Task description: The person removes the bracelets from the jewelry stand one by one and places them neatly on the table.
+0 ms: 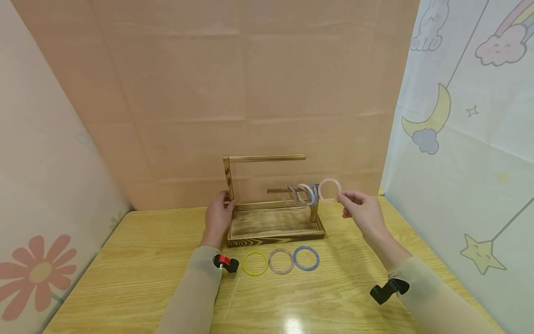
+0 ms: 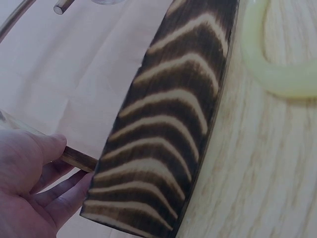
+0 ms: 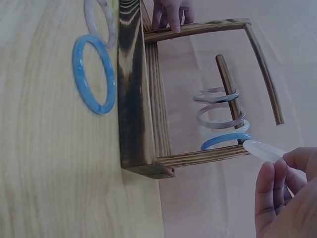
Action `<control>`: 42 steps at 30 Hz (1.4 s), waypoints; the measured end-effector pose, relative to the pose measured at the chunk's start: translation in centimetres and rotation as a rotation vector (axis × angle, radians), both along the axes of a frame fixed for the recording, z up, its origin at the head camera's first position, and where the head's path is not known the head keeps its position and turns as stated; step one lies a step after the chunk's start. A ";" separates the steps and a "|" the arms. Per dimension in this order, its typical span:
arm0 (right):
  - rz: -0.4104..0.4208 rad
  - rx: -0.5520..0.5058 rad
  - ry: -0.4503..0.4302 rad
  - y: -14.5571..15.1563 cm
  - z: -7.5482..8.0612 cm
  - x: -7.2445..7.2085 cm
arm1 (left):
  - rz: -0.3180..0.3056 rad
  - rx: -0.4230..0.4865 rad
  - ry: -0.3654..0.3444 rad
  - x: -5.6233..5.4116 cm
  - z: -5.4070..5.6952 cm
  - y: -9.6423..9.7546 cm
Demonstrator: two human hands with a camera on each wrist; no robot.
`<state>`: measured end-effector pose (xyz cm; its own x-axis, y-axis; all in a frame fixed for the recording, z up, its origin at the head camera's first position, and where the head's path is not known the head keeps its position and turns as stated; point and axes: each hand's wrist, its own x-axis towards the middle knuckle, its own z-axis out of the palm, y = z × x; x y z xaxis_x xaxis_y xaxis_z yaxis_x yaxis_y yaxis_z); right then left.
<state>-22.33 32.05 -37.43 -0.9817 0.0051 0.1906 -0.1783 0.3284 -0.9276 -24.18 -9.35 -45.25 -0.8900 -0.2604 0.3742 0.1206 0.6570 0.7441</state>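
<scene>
A wooden bangle stand with a tray base and two bars stands on the table. My left hand grips its left post low down, thumb on one side and fingers on the other. Off the stand's right end, my right hand pinches a pale, translucent bangle by its edge. In the right wrist view that bangle appears nearly edge-on, close by the right post. Several bangles hang on the lower bar: a blue one nearest the post, then white, mauve and greyish ones.
In front of the stand, a yellow bangle, a pinkish-brown bangle and a blue bangle lie in a row on the wooden table. The stand's upper bar carries no bangles. A peach cloth hangs behind.
</scene>
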 end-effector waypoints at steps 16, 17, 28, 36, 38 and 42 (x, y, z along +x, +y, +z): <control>0.089 0.042 -0.119 1.7 -1.8 1.9 | 0.000 -0.002 0.002 -0.1 -0.2 0.1; 0.092 0.050 -0.125 1.8 -1.8 2.1 | 0.000 0.001 0.003 -0.1 -0.2 0.1; 0.145 0.135 -0.226 2.7 -2.6 3.3 | 0.000 0.008 -0.013 -0.2 0.0 -0.1; 0.184 0.186 -0.275 3.4 -3.8 3.5 | 0.007 0.006 -0.032 -0.1 0.1 0.0; 0.201 0.193 -0.288 3.6 -4.1 3.5 | 0.006 0.005 -0.030 0.0 0.2 0.0; 0.229 0.212 -0.299 4.0 -4.6 3.7 | 0.006 0.006 -0.018 0.1 0.2 0.0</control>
